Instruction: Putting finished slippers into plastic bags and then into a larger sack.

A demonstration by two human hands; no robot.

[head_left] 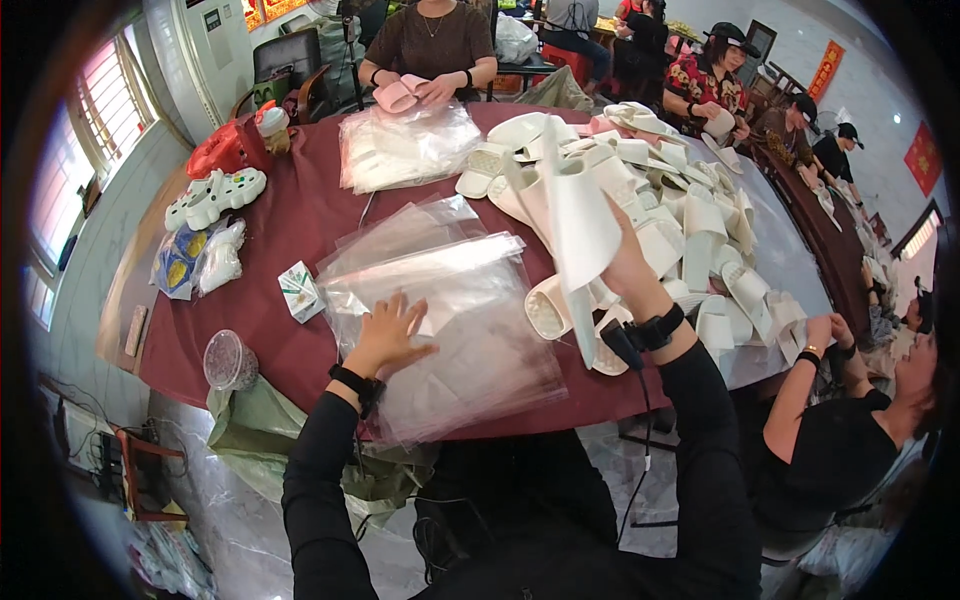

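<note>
Step in hand: apparently the pairing of white slide sandals with clear bags; a white slide sandal (590,228) is raised upright beside the bag stack (480,335), outside it.
Right-hand grip: the right hand (632,268) is closed on the sandal's right side (one sandal or a pair, cannot tell).
Left-hand grip: the left hand (392,335) is empty, fingers spread over the top bag; firm pressure cannot be confirmed.
Next move: calls, in my judgement, for one bag mouth to be parted and held while the sandal is brought level with it.
Near edge: the bags' lower corner reaches the rim of the maroon tablecloth (295,220); a pull toward the body could drag sheets over.
Right side: crowded by the sandal pile (705,212), close against the right forearm.
Left side: a small white-and-green box (301,292) stands just beside the bags; bare cloth lies beyond.
Cable: a black cable (648,462) hangs from the right wrist (snag risk).
</note>
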